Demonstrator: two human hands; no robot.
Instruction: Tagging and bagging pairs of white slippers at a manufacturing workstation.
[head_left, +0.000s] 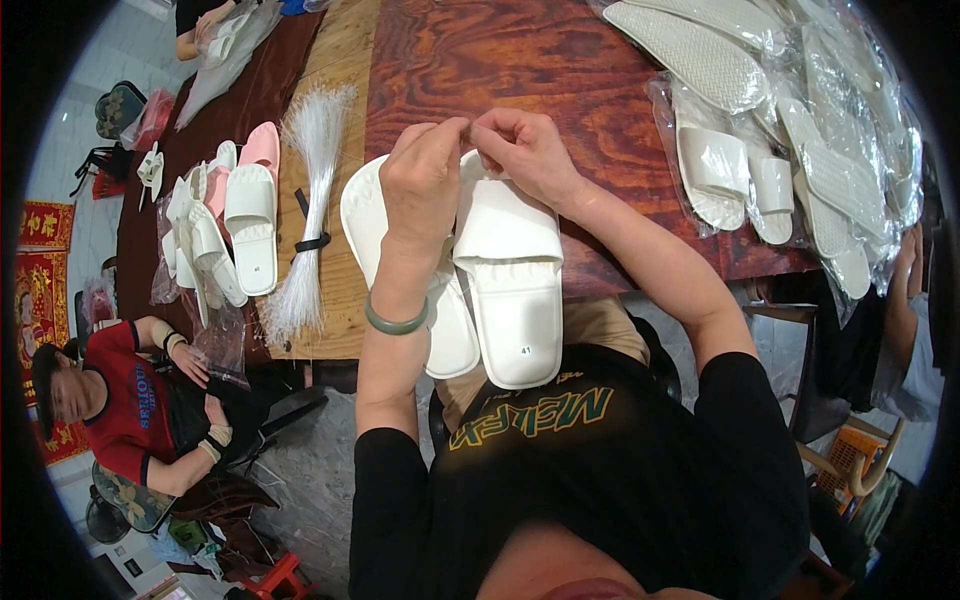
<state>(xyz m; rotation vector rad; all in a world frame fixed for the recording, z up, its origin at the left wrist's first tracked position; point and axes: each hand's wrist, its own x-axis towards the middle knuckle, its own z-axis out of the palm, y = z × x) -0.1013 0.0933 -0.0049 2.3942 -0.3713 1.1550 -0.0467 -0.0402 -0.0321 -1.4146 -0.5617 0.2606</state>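
A pair of white slide slippers lies at the table's front edge, toes away from me. The right slipper shows its strap and a small size sticker on its heel; the left slipper is partly covered by my left forearm. Over the toe ends, my left hand and my right hand meet with fingertips pinched together. Whatever is between the fingers is too thin or hidden to make out. A green bangle circles my left wrist.
Left of the slippers lies a bundle of thin clear strands with a black band. Beyond it sit loose white and pink slippers. Plastic-bagged white slippers pile up at the right. A person in red sits at the left; another works at the far left.
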